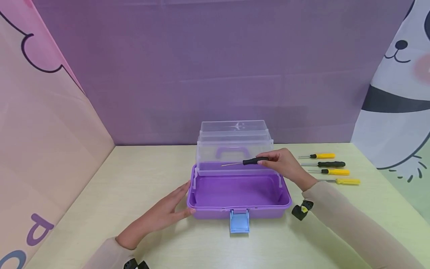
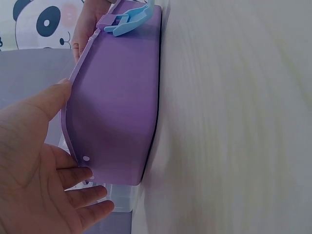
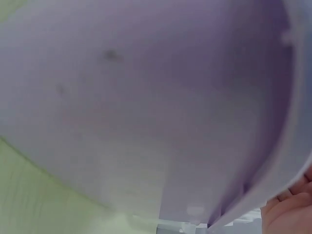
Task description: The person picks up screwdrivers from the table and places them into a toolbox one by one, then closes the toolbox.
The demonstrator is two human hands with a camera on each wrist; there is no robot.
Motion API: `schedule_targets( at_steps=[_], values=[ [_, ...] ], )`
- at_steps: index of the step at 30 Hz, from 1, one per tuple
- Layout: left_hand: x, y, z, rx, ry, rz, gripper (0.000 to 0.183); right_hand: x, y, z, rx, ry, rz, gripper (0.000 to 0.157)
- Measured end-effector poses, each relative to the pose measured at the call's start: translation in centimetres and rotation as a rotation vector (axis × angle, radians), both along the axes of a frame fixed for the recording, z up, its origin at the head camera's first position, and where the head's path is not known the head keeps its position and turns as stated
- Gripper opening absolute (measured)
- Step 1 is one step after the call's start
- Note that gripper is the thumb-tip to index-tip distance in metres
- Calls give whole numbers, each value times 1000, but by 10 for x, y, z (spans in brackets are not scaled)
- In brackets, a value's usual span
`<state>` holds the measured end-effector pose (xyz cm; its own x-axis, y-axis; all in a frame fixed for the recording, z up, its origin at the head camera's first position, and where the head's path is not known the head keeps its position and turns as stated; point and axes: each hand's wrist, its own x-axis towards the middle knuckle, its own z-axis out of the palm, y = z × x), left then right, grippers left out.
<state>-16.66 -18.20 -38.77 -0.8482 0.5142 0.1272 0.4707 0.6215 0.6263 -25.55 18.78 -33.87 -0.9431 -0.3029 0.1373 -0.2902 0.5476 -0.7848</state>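
**Black screwdriver (image 1: 252, 161) pinched above an open purple box (image 1: 215, 214)**

The two hands are apart, one on each side of the work. The right hand (image 1: 283, 164) pinches the black screwdriver by its handle between thumb and fingers; the thin shaft points left, in the air over the rear part of the box and in front of the raised lid (image 1: 235, 137). The left hand (image 1: 164, 213) rests at the box's left front corner, fingers extended rather than clamped, the thumb touching the front rim and the fingers spread by the left end.

The box sits upright on the pale surface (image 1: 151, 168). Its clear lid stands open at the back, a purple handle (image 1: 232, 150) showing through it. A light blue latch (image 1: 240, 223) hangs open at the middle of the front wall.

To the right of the box, four more screwdrivers lie in a column, handles to the right: a yellow-and-black one (image 1: 325, 156) farthest back, then a black-handled one (image 1: 331, 164), another yellow-and-black one (image 1: 337, 172), and an all-yellow-handled one (image 1: 348, 182) nearest. Behind everything hangs a purple backdrop (image 1: 215, 74), with a panda print (image 1: 396, 127) at right.
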Motion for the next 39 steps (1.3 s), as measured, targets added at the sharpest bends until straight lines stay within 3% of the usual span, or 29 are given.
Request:
schedule_targets(
  at_steps=[21,39],
  values=[
    [-3,-1,-1,4,26,-9,79,-10,-3,0,46,42,90,22],
    [-2,0,-1,19,4,-11,79,-11,-4,4,200,87,175,18]
  ],
)
